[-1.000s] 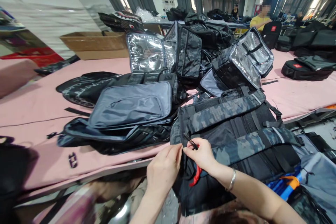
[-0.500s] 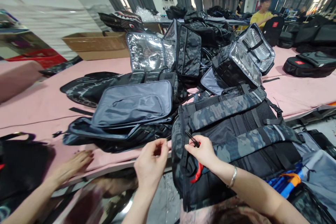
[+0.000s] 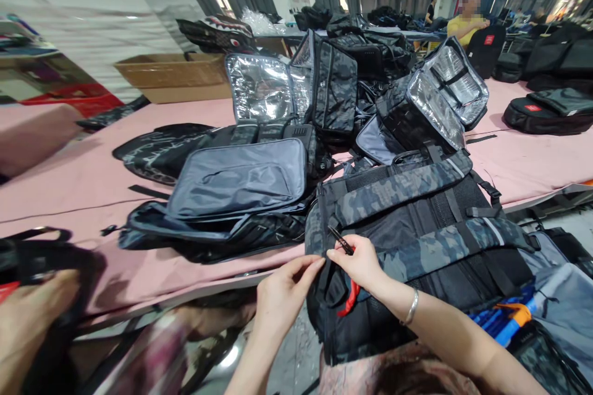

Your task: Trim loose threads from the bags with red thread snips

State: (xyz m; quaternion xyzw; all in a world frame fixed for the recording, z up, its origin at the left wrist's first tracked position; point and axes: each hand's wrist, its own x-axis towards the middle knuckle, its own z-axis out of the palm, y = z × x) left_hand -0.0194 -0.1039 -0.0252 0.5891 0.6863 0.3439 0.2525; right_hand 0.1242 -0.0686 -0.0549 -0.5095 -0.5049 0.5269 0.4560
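Observation:
A black camouflage backpack (image 3: 417, 222) lies with its shoulder straps upward in front of me. My right hand (image 3: 359, 262) rests over its left part, closed around black thread snips (image 3: 340, 239) whose pointed tips face up and left. A red strip (image 3: 352, 298) hangs below that hand. My left hand (image 3: 287, 290) is pinched at the backpack's left edge, its fingertips close to the right hand's. What the pinch holds is too small to make out.
An open grey-lined bag (image 3: 241, 179) lies left on the pink table (image 3: 157, 278). Silver-lined bags (image 3: 259, 89) stand behind. At far left, a co-worker's hand (image 3: 41, 302) is on a black bag (image 3: 55, 259). A cardboard box (image 3: 171, 77) sits at the back.
My left hand has moved right to the backpack's edge, near my right hand, which stays about in place. The co-worker's hand at left has moved left onto the black bag.

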